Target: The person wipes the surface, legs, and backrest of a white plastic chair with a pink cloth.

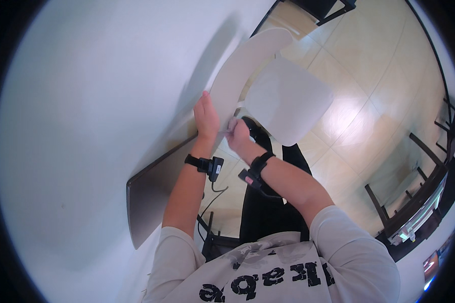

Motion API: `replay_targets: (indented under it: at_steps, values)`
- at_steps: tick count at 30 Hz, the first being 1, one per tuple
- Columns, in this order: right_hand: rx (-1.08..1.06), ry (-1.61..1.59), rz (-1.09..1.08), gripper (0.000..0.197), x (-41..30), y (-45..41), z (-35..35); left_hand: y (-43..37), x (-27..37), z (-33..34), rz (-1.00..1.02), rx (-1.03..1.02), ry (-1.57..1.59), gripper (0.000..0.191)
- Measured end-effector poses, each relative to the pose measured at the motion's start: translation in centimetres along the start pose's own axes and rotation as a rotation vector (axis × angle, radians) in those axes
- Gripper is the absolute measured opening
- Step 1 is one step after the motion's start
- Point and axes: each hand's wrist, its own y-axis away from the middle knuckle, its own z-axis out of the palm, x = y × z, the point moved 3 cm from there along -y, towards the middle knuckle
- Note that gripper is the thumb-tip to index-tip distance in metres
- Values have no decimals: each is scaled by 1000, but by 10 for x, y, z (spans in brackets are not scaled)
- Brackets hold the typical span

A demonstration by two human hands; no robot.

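A white chair with a curved backrest and a pale rounded seat stands before me, close to the wall. My left hand lies against the near end of the backrest, on its wall side, fingers pointing away from me. Whether those fingers grip the edge is hidden. Beside it, my right hand is closed around a crumpled greyish cloth, held at the seat side of the backrest's near end. Both wrists carry black straps with small boxes.
The white wall runs along the left. A dark brown panel juts out beside my left forearm. A cable hangs from the left wrist box. Dark wooden furniture stands at right on the tiled floor; a black-framed piece is at the top.
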Motion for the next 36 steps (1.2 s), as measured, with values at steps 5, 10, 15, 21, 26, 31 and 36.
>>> replay_targets:
  at_steps: [5, 10, 15, 21, 26, 31, 36]
  values:
    - [189, 367, -501, 19, -115, -16, 37, 1, -7, -15, 68, 15, -85, 52]
    - [26, 130, -727, 10, -254, -11, 120, 9, -2, -46, 75, 100, -87, 44]
    - [29, 189, -673, 28, -299, -52, 112, 3, 2, -22, 58, 105, -97, 41]
    - [213, 399, -776, 45, -174, -58, 90, 0, 15, 1, 38, 11, -136, 41]
    - [201, 679, -304, 54, -22, 27, 65, 3, 1, -28, 71, 70, -148, 40]
    - [208, 229, -166, 31, -5, 19, 21, -1, 5, -1, 87, 52, -84, 40]
    - [-147, 260, -41, 22, -94, -12, 47, 4, -1, -10, 73, 35, -185, 40]
